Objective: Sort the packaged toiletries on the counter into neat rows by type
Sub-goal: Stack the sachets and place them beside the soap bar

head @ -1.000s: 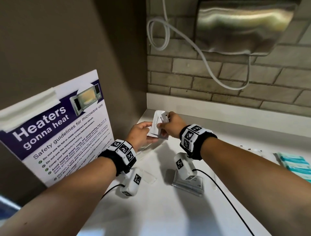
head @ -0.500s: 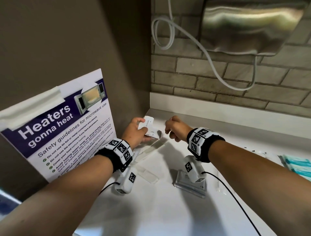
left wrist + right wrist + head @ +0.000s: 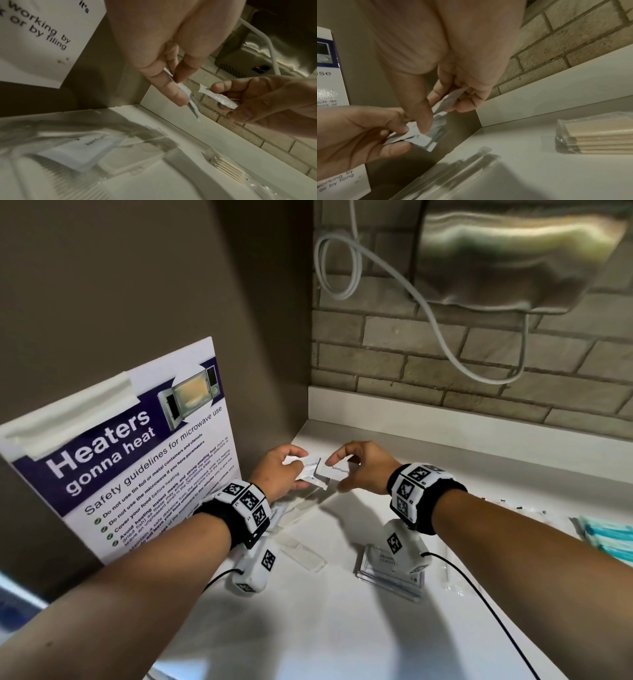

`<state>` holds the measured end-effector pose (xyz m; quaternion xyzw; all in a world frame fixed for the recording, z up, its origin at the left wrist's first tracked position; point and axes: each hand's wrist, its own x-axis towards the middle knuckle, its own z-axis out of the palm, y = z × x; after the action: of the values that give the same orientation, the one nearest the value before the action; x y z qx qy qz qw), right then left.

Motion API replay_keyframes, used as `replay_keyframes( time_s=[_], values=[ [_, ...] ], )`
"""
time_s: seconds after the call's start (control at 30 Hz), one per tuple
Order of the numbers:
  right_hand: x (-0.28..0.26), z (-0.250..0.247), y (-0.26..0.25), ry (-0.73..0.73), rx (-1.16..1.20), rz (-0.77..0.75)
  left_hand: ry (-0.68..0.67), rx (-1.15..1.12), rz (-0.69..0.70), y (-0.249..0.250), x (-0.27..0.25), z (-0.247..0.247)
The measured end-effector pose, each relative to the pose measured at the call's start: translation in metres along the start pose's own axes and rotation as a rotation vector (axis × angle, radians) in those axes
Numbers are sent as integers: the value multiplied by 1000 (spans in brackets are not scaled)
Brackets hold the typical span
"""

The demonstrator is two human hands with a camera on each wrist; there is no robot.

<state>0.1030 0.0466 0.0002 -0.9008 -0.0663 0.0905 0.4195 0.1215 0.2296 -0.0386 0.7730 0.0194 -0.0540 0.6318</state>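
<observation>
Over the counter's back-left corner, my left hand (image 3: pixel 291 465) grips a small stack of white toothpaste sachets (image 3: pixel 308 472). Right beside it, my right hand (image 3: pixel 342 469) pinches a single toothpaste sachet (image 3: pixel 337 470) between thumb and fingers, its edge touching the left stack. The left wrist view shows the left fingers (image 3: pixel 173 93) clamped on the thin stack (image 3: pixel 190 97) and the right hand's sachet (image 3: pixel 218 100) close by. In the right wrist view, the pinched sachet (image 3: pixel 452 100) sits above the left hand's stack (image 3: pixel 421 135).
A packaged comb (image 3: pixel 301 554) and a stack of shampoo sachets (image 3: pixel 390 571) lie on the white counter (image 3: pixel 325 628) under my wrists. Teal packets (image 3: pixel 609 539) sit far right. A pack of cotton swabs (image 3: pixel 228 171) lies near the backsplash. A microwave poster (image 3: pixel 130 460) leans at left.
A second ago both hands met on the sachets. The right hand then drew away while the left kept the stack. Now the right hand is back beside it, pinching one sachet.
</observation>
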Motion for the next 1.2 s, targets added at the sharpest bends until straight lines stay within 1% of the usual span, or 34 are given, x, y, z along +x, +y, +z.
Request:
replay_keyframes(
  time_s=[0.2, 0.27, 0.33, 0.4, 0.47, 0.57, 0.67, 0.77, 0.87, 0.93, 1.0, 1.07, 1.13, 1.2],
  values=[
    [10, 9, -6, 16, 70, -69, -88, 22, -136, -1, -5, 1],
    [16, 12, -10, 41, 100, -58, -86, 12, -144, 0, -8, 1],
    [20, 12, -15, 98, 91, -68, -82, -12, -159, 0, -10, 0],
    [25, 13, -20, 141, 136, -80, -85, -54, -180, -1, -12, -1],
    [31, 15, -25, 145, 145, -68, -64, -96, -195, 0, -14, -2],
    [39, 17, -31, 119, 64, -59, -31, -107, -172, 3, -15, -6],
    [39, 18, -32, 127, 5, -94, -69, -117, -150, 5, -17, -8],
    [40, 20, -30, 106, 34, -56, -76, -96, -161, 6, -20, -6],
    [45, 21, -30, 170, 41, -55, -52, -77, -138, 10, -23, -7],
    [48, 20, -31, 234, 43, -34, -1, -134, -106, 13, -21, -8],
    [51, 20, -31, 251, 80, 1, 38, -226, -95, 16, -19, -12],
    [54, 24, -27, 270, 77, 17, 32, -295, -86, 17, -18, -14],
    [55, 29, -22, 273, 50, 27, 20, -294, -46, 15, -17, -13],
    [53, 32, -18, 269, 5, 37, 42, -237, 3, 14, -17, -12]
  ],
)
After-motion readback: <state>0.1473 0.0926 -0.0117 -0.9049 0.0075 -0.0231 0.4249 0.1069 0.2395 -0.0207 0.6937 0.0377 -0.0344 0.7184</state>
